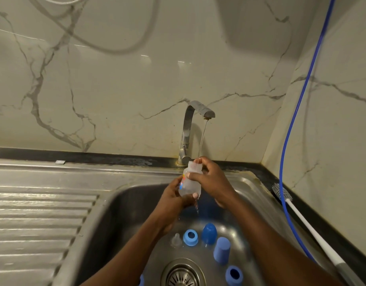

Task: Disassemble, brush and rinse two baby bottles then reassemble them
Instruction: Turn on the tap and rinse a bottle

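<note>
A clear baby bottle [189,181] with coloured print is held upright over the sink under a thin stream from the tap [193,120]. My left hand [173,200] grips its lower body from below. My right hand [211,178] holds its neck, with a finger at the open rim where the water lands. On the sink floor lie a clear teat [176,240], two blue screw rings [190,237] [233,274], a dark blue cap [209,233] and a lighter blue cap [221,250].
The steel sink basin [124,205] has a drain [183,274] at the front. A ribbed draining board [37,215] lies to the left. A white-handled bottle brush [301,223] rests on the dark counter edge at right, beside a blue hose [291,124].
</note>
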`<state>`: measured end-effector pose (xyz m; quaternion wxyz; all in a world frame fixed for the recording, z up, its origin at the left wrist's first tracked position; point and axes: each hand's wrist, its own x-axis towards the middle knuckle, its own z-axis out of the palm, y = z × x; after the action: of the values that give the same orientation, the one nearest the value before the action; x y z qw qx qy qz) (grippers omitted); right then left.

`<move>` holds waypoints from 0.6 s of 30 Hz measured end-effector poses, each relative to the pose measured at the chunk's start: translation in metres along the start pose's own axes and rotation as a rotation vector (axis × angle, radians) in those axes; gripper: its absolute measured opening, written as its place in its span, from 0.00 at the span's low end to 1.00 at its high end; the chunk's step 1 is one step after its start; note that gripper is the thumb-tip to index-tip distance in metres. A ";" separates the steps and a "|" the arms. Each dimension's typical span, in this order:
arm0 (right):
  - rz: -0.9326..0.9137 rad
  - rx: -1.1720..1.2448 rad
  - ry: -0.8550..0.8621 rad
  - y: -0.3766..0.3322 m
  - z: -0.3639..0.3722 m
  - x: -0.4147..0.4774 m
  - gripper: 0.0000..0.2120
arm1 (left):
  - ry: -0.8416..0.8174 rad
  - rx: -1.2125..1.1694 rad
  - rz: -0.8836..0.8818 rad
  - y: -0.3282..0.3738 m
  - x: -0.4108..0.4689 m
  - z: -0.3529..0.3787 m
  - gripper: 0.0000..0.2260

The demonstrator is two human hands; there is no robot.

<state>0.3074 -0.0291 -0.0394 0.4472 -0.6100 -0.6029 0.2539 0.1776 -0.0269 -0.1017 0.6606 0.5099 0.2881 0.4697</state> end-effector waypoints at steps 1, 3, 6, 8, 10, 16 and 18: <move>0.000 -0.034 -0.008 -0.001 0.003 -0.001 0.19 | 0.035 0.036 0.019 0.000 0.000 0.000 0.25; -0.026 -0.147 0.011 -0.003 0.008 -0.003 0.25 | 0.081 0.081 0.029 -0.001 0.000 0.001 0.28; -0.050 -0.217 0.031 -0.002 0.006 -0.003 0.26 | 0.015 -0.010 -0.040 0.000 0.000 0.001 0.22; -0.023 -0.077 -0.020 0.003 0.000 -0.001 0.20 | -0.063 -0.151 -0.102 0.003 -0.001 0.001 0.18; 0.034 0.171 -0.030 0.006 -0.007 -0.001 0.16 | -0.066 -0.124 -0.082 0.003 -0.001 0.001 0.19; 0.017 -0.095 -0.029 0.004 0.001 -0.007 0.24 | -0.016 0.039 -0.012 -0.001 -0.001 0.004 0.25; 0.059 0.093 -0.007 0.005 -0.005 -0.003 0.18 | -0.082 -0.080 -0.049 0.002 -0.001 0.004 0.21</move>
<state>0.3138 -0.0328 -0.0420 0.4652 -0.6053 -0.5738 0.2967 0.1800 -0.0291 -0.0990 0.7030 0.4946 0.2542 0.4433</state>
